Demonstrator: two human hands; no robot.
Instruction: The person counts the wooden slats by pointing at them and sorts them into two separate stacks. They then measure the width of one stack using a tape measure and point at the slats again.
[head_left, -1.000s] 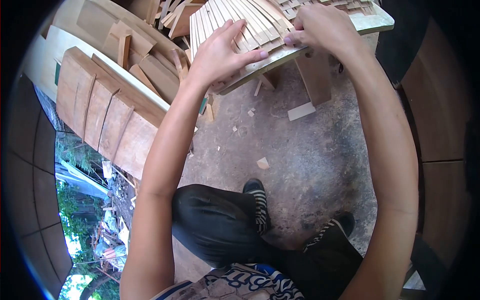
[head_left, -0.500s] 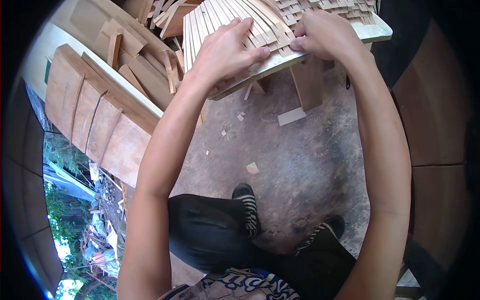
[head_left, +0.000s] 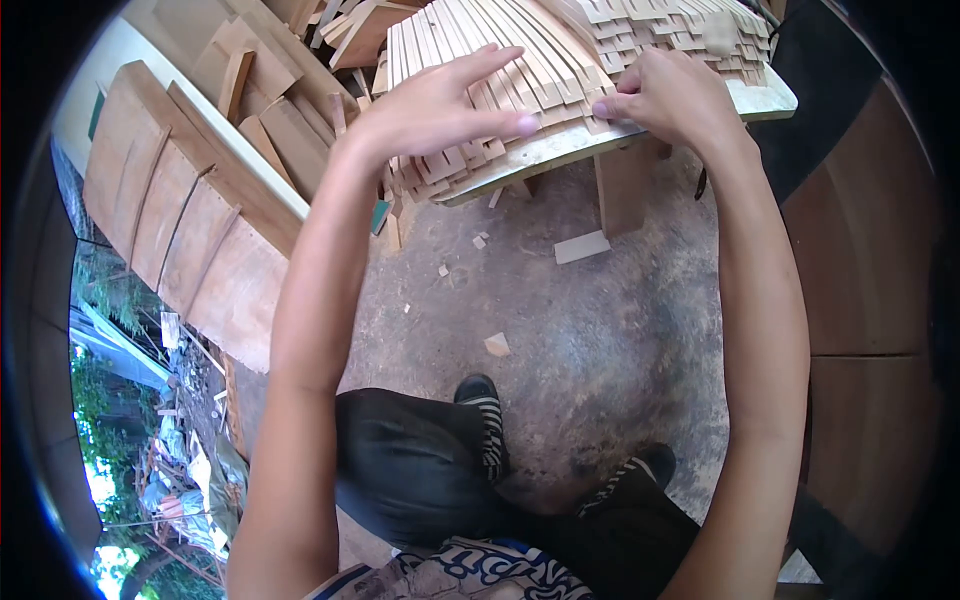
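Far left, beyond the worktable, wide curved boards [head_left: 190,230] leaned in a stack, with loose offcuts [head_left: 270,90] heaped behind them.

Over the near left corner of the worktable [head_left: 560,148] the left hand [head_left: 430,100] was released: palm down, fingers straight and slightly spread, holding nothing. It hovered low over the wooden strips [head_left: 490,40]. Whether the fingertips touched them could not be told.

The strips covered most of the tabletop. Long ones lay side by side in a fan running away from the person. At the near left edge their ends hung over the table, uneven and stepped.

Toward the near right edge the right hand [head_left: 680,95] was clenched, with thumb and fingers pinching the end of one strip where it met the table edge.

Behind it, at the far right corner, short pieces [head_left: 660,30] lay in overlapping rows.

Judging by this, the laying-up looked well advanced: the bulk of the strips sat in place. The ragged ends at the near left edge and the strip in the right hand's pinch seemed unfinished.

A few scraps [head_left: 497,344] lay on the floor [head_left: 620,330] below.
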